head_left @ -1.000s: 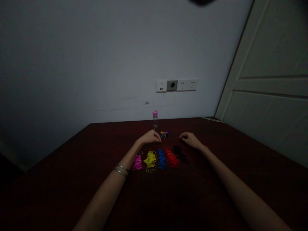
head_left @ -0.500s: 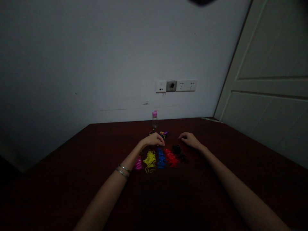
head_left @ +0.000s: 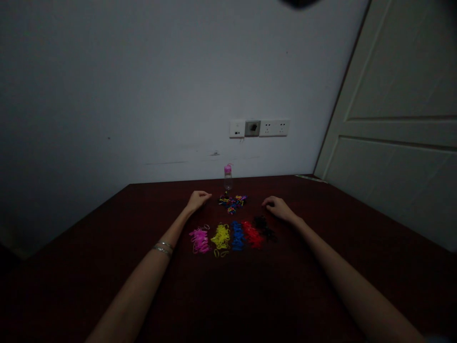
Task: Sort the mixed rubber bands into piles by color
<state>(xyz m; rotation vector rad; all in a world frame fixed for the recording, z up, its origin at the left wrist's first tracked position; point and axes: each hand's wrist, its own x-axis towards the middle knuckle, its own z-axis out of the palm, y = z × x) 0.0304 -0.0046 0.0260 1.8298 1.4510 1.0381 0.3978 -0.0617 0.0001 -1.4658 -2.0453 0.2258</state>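
My left hand is at the left of a mixed multicoloured heap of rubber bands, its fingers pressed together; anything between them is too small to make out. My right hand rests on the table to the right of that heap, fingers loosely bent and a little apart, with nothing visible in them. Nearer to me, small rubber bands lie sorted by colour in a row: pink bands, yellow bands, blue bands, red bands and black bands.
A clear bottle with a pink cap stands behind the mixed heap. The dark red table meets a pale wall with sockets. A panelled door is at the right. The light is dim.
My left hand has moved left, away from above the blue bands, uncovering the pink bands and the mixed heap. My right hand has stayed almost where it was.
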